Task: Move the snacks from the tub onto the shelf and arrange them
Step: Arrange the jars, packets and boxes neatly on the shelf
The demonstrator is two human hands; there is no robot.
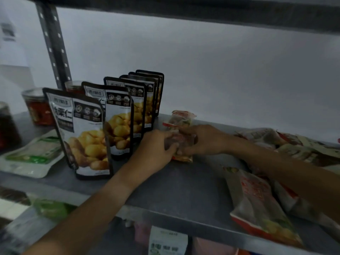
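On the grey shelf [176, 184] both my hands meet on a red and clear snack packet [181, 142] lying flat in the middle. My left hand [156, 150] grips its near left side; my right hand [204, 139] presses on it from the right. A second like packet [181, 118] lies just behind, against the back wall. To the left stands a row of several upright black-edged chestnut pouches [82, 129]. A heap of red and clear packets [261, 203] lies on the right, under my right forearm. The tub is out of view.
A green and white pouch [35, 153] lies flat at far left. Jars with red contents [37, 107] stand behind it beside the perforated shelf post [55, 46]. The upper shelf's edge [184, 10] runs overhead. More packets [167, 242] show on the level below.
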